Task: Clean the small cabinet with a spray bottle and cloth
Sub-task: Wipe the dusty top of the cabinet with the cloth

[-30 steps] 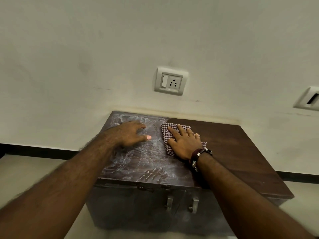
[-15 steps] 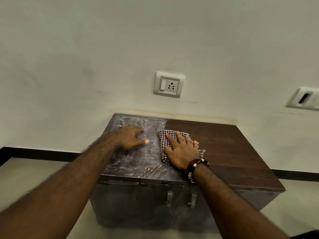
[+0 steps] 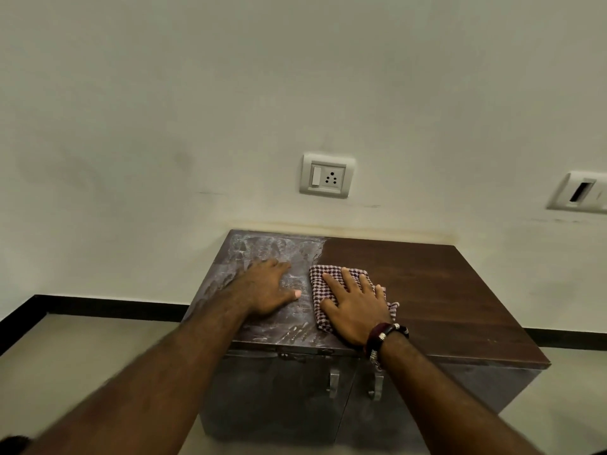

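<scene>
Mid-wipe on cabinet (image 3: 427, 290) top: right hand (image 3: 356, 307) flat, fingers (image 3: 348, 280) spread on cloth (image 3: 320, 284); left hand (image 3: 266, 287) flat, empty, left of cloth on dusty half, probably next to wipe.

Wall (image 3: 197, 93): off-white plaster, showing faint scuffs and a yellowish stain line low down. Socket plate (image 3: 327, 175): white, with switch, sitting on the wall. Second plate (image 3: 581, 192): lying well to the right of the socket plate, at frame edge. Skirting (image 3: 108, 303): black band running below the socket plate. Floor (image 3: 72, 362): pale, catching dim light.
</scene>
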